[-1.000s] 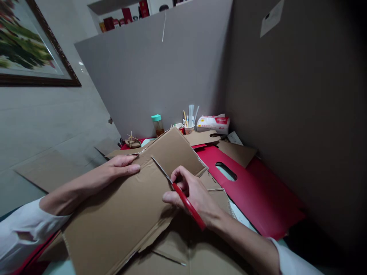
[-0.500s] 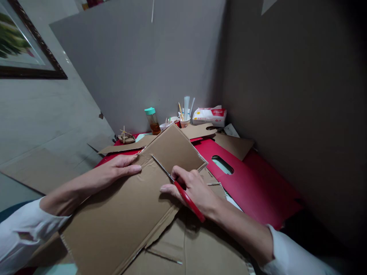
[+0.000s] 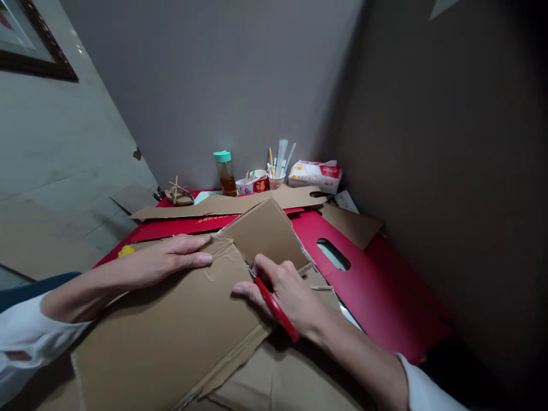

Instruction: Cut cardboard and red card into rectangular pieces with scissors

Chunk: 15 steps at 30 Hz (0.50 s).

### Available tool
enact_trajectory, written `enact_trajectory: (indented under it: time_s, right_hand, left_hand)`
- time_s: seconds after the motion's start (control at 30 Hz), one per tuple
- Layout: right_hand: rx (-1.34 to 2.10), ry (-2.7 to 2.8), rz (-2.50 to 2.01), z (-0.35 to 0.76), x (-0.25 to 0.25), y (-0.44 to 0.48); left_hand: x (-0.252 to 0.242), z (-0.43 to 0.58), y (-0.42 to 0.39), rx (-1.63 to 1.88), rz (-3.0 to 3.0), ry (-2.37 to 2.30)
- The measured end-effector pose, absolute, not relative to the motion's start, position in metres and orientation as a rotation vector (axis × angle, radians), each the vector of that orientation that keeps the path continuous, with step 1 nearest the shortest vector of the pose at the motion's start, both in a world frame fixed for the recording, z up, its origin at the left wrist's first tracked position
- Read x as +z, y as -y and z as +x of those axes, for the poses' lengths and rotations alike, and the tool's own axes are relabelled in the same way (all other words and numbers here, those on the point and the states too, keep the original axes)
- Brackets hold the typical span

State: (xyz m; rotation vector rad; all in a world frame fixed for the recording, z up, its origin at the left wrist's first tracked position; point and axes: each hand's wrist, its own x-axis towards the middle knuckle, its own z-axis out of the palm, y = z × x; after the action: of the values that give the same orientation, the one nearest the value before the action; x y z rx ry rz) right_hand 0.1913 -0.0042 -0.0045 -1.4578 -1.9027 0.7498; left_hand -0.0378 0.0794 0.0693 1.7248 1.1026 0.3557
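Note:
A large brown cardboard sheet is held up in front of me, slanting from lower left to upper right. At its upper left edge my left hand grips it, thumb on top and the other fingers mostly hidden behind. My right hand is closed around red-handled scissors at a cut in the sheet. Most of the blades is hidden by the cardboard. Beyond the cut, a squarish flap of the same cardboard stands off at a slightly different angle.
Behind are a teal-lidded bottle, a cup of sticks and strips, a tissue pack and a long cardboard strip. A red board with a handle slot lies right. Grey panels rise at the back.
The scissors have moved slightly down and left, and their blades now show far less. The cut edge near the flap has opened. The view has shifted a little.

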Motion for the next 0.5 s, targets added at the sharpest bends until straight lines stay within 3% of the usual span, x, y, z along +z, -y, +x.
enact_trajectory:
  time_s: [0.13, 0.4, 0.5]
  right_hand:
    - [0.842, 1.907, -1.474, 0.199, 0.006, 0.007]
    - [1.021, 1.830, -1.388, 0.212, 0.025, 0.008]
    - [0.890, 1.858, -1.427, 0.213, 0.032, 0.012]
  left_hand:
    - [0.068, -0.038, -0.080, 0.238, 1.485, -1.029]
    - [0.062, -0.036, -0.089, 0.461, 1.294, -0.795]
    - [0.061, -0.038, -0.088, 0.507, 1.271, -0.778]
